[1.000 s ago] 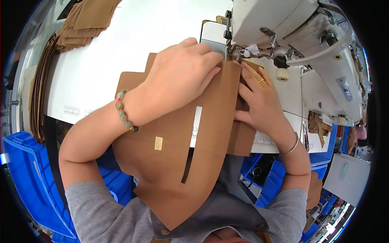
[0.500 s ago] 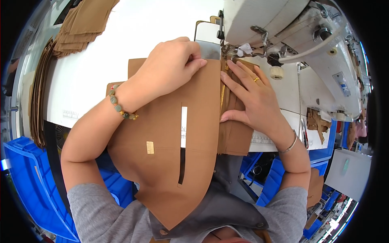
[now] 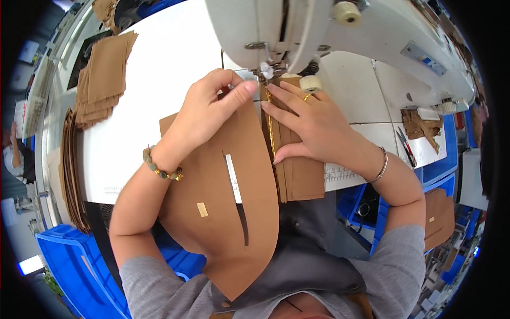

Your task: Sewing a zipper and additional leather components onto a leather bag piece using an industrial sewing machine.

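My left hand (image 3: 215, 106) pinches the upper edge of a large brown panel (image 3: 249, 212), which has a long slot and a small gold-coloured patch, and hangs toward my lap. My right hand (image 3: 303, 125) lies with fingers spread on folded brown strips (image 3: 297, 183), beside a gold zipper (image 3: 271, 135). Its fingertips are just below the needle and presser foot of a white sewing machine (image 3: 393, 64). The far end of the panel is partly hidden by my left fingers.
Brown piece stacks (image 3: 103, 69) lie at the left of the white table (image 3: 149, 58). Scissors (image 3: 405, 142) and scraps (image 3: 425, 127) lie at right. Blue bins (image 3: 71, 268) stand below both sides. Another person (image 3: 18, 157) is at the far left.
My left hand has moved down and left with the panel's edge, exposing more of the zipper and folded strips. The whole view has shifted, with the sewing machine appearing further left.
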A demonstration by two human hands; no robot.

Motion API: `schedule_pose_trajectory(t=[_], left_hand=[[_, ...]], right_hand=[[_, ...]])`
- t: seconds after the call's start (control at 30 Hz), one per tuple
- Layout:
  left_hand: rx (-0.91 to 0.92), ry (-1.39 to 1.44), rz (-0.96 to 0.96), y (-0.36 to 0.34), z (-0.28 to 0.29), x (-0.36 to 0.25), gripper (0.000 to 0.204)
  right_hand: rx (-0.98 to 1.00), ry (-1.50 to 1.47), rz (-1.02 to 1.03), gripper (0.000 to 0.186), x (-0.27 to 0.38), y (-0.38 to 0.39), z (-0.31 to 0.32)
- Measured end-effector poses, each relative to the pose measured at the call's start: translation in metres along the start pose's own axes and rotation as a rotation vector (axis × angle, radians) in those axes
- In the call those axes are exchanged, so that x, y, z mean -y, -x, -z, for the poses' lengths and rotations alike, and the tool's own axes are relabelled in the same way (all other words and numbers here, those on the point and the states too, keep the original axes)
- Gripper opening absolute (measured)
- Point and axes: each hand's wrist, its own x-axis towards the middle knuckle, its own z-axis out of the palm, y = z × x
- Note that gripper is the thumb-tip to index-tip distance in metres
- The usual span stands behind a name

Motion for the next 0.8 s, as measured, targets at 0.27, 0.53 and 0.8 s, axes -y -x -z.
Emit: schedule_pose_trajectory(t=[0.27, 0.53, 0.8], left_hand=[[-0.003, 0.16, 0.037, -0.004, -0.012, -0.012, 0.015], [-0.034, 0.243, 0.075, -0.005, -0.017, -0.01, 0.017], [-0.114, 0.158, 0.096, -0.006, -0.015, -0.007, 0.029]], right_hand=[[-0.061, 0.033, 0.028, 0.09, 0.0, 0.0, 0.0], [0.055, 0.019, -0.008, 0.096, 0.001, 0.001, 0.005], [-0.052, -0.038, -0.001, 0.093, 0.001, 0.001, 0.001]])
